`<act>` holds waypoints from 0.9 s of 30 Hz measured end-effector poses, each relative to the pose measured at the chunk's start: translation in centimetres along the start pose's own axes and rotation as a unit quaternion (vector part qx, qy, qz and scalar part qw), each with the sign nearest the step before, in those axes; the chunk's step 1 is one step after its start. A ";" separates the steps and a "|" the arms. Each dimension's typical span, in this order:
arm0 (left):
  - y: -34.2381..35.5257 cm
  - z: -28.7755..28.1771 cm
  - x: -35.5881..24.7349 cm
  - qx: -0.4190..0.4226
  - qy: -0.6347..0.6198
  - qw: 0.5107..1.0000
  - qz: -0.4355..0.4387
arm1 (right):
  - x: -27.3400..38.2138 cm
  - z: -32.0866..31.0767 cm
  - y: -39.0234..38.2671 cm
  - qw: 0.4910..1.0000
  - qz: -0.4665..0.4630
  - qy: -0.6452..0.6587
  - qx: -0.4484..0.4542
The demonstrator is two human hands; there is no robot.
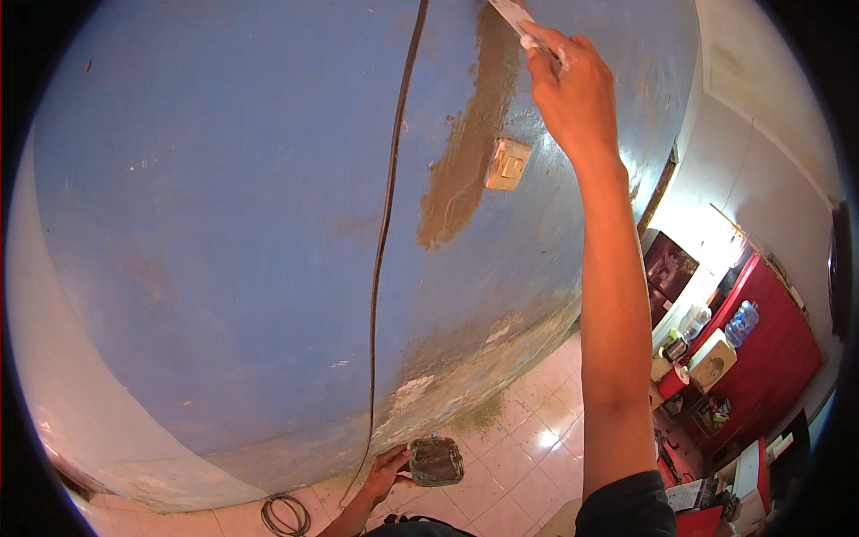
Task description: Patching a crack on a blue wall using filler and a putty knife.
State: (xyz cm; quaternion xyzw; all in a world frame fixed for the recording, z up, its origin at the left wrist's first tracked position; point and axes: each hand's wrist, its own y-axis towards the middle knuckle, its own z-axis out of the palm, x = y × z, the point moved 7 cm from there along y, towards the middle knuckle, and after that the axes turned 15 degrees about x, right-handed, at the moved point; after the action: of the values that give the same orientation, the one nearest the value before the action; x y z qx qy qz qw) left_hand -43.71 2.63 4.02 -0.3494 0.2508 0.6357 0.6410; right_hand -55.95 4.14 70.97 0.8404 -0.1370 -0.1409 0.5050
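Note:
My right hand [577,98] is raised high against the blue wall [233,197], closed round a putty knife [512,12]; the tip of its blade runs out of the top of the picture. White smears mark the fingers. Beneath the blade, a wet-looking brown strip of filler [461,174] runs down the wall. A dirty cream light switch [508,165] sits just right of that strip. Low down, my left hand [385,473] grips a small squarish container [437,462] by its left side. Its inside looks dark and coated; how much it holds I cannot tell.
A black cable [386,215] hangs down the wall left of the filler, and a coil of cable [286,516] lies on the pink tiled floor [506,483]. Paint flakes along the wall's base. Right, a red partition [769,349] stands behind a water bottle [742,324] and household clutter.

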 end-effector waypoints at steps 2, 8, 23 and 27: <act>0.3 -0.8 0.4 -0.022 0.009 1.000 -0.006 | 0.1 1.2 0.1 0.999 0.000 -0.028 0.017; -0.3 -0.8 0.2 -0.016 -0.004 0.999 -0.032 | -0.2 4.4 -6.8 0.992 0.066 0.048 0.094; -0.5 -0.7 1.7 -0.019 0.034 0.999 -0.027 | 0.6 12.3 -22.5 0.971 0.119 0.181 0.105; -1.1 -0.2 0.8 -0.057 0.027 0.996 -0.059 | 1.7 12.5 -26.6 0.958 0.130 0.212 0.142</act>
State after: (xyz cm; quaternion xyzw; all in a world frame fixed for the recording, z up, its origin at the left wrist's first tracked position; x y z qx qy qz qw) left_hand -42.56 3.10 3.43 -0.4165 0.2105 0.6001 0.6497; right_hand -56.74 5.40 41.61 0.8890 -0.1535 0.1286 0.4119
